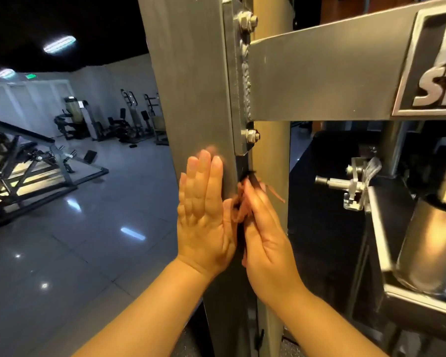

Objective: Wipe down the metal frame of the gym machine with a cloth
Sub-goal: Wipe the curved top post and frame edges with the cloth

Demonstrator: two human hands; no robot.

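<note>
Head: badge (pixel 434 73) reads "ST"; left hand (pixel 204 217) flat on upright (pixel 191 86)

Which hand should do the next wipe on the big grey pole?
Right. The right hand presses the reddish-brown cloth against the edge of the grey metal upright post; the left hand lies flat on the post, without cloth.

Open floor (pixel 88 240) lay left of the upright post (pixel 191 99); a bolted plate (pixel 236 81) and crossbeam (pixel 319 81) barred passage above; a locking pin (pixel 330 182) jutted at right.
</note>
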